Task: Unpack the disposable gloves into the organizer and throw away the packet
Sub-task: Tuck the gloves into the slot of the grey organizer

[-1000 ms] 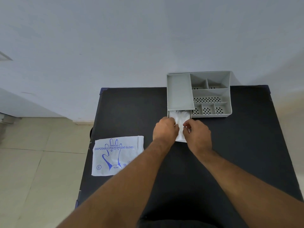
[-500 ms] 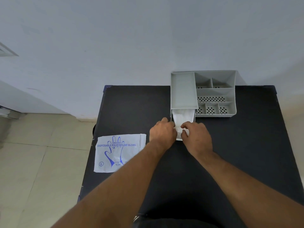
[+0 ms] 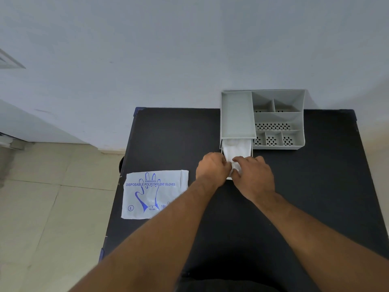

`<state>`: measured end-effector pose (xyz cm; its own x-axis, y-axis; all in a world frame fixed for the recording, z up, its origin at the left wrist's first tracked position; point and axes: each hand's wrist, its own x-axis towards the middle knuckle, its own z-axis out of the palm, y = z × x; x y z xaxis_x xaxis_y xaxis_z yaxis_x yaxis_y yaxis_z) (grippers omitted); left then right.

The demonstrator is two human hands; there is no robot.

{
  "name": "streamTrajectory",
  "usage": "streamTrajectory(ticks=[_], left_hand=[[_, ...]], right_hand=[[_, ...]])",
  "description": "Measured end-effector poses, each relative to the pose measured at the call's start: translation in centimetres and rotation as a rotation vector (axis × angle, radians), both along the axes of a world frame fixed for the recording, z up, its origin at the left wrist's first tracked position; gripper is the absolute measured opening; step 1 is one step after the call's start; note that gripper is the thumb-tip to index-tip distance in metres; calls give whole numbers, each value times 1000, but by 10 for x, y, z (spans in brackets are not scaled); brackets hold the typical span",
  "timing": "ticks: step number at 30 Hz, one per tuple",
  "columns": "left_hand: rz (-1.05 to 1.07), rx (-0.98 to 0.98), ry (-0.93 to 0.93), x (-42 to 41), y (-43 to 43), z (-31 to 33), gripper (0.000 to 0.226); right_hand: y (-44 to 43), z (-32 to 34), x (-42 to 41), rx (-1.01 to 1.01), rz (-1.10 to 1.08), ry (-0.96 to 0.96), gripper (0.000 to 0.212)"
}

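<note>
While the packet [image 3: 154,194] lies flat at lower left of the frame, its left edge overhanging the black table [image 3: 315,186], we see it untouched and, by our judgement, still to be thrown away. Moving toward centre, our left hand [image 3: 212,167] is curled, fingertips pressed to the left edge of the gloves [image 3: 236,149], a white stack lying in the pulled-out drawer [image 3: 252,151] of the grey organizer [image 3: 277,121]. Just right of it, our right hand [image 3: 253,172] bends over the stack's near end, fingers closed down on it; whether it pinches or only presses we cannot tell. At upper right the organizer's open compartments show nothing inside. The risk, as we read it: thin film could bunch or ride over the drawer's rim and jam when closed, and a careless sweep could knock the overhanging packet to the floor.
</note>
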<state>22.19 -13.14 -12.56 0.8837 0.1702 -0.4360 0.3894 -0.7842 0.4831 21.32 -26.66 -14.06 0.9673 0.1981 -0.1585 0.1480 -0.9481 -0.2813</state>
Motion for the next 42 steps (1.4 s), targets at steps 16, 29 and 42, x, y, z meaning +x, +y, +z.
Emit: streamTrajectory(ticks=[16, 29, 42], left_hand=[[136, -211, 86, -8, 11, -9, 27], [588, -723, 196, 5, 19, -4, 34], [524, -767, 264, 19, 27, -8, 18]], right_hand=[[9, 6, 5, 27, -9, 110, 37], [32, -1, 43, 308, -137, 105, 36], [36, -13, 70, 676, -374, 474, 24]])
